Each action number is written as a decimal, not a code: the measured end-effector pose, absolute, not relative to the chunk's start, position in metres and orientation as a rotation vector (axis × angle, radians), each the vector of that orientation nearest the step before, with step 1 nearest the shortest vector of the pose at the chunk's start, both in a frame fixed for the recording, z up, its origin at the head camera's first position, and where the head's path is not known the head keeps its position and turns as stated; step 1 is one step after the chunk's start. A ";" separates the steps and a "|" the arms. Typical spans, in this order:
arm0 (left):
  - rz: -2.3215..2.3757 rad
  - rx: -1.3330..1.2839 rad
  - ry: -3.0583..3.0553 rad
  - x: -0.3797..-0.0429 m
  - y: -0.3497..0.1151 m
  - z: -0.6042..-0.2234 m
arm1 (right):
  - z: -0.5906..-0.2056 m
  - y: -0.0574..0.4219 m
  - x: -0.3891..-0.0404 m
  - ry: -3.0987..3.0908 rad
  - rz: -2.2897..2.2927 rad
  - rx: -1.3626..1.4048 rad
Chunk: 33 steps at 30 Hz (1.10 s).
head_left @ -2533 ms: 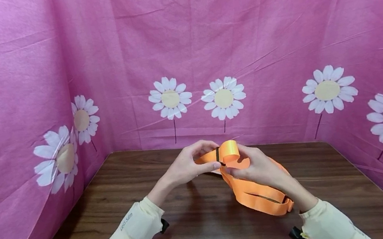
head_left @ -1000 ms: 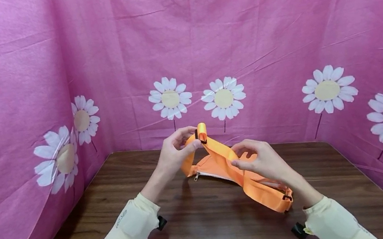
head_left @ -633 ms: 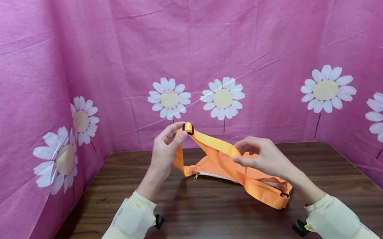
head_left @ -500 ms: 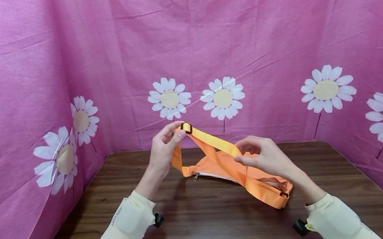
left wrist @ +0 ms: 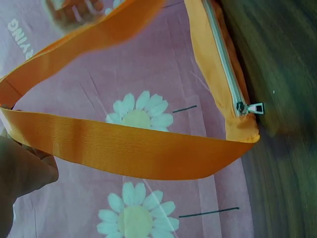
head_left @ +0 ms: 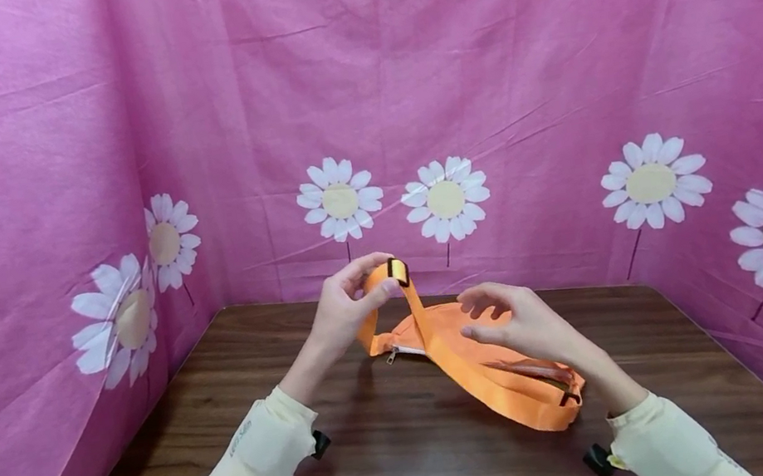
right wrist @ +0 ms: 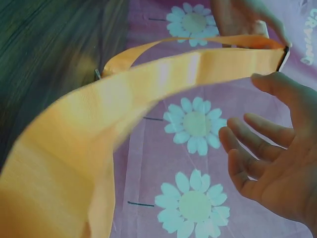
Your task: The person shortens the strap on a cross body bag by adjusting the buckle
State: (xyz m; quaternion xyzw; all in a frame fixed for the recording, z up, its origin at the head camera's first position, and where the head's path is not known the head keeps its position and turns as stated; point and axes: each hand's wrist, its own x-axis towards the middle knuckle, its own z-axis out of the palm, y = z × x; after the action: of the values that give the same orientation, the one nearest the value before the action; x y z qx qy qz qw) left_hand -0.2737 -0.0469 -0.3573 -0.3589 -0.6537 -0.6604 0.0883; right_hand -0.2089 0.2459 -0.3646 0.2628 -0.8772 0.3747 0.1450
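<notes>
An orange waist bag lies on the table with its white zipper facing me. Its zipper pull hangs at the left end in the left wrist view. My left hand pinches the orange strap beside a black slide buckle, raised above the bag's left end. From there the strap runs down in front of the bag to its right end. Over the bag's right half hovers my right hand, fingers loosely bent and apart. Nothing is between its fingers, as the right wrist view confirms.
The dark wood table has pink cloth printed with white daisies hanging at its back and both sides. Cream sleeves cover both forearms, with a small black piece at each wrist.
My right hand has let go of the strap, which has dropped in front of the bag. My left hand rose leftward, then came back slightly right and down. The loop at the buckle has become smaller.
</notes>
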 end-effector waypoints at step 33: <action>-1.924 -1.299 -2.093 -0.256 -0.017 -0.370 | -0.364 0.210 -0.194 -2.186 1.431 0.808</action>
State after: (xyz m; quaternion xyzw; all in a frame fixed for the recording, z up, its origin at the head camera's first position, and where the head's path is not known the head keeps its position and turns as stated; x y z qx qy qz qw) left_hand -0.2557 -0.0170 -0.3701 -0.4155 -0.6697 -0.6155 0.0081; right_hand -0.1942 0.2100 -0.3644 0.2892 -0.7828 0.5125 0.2022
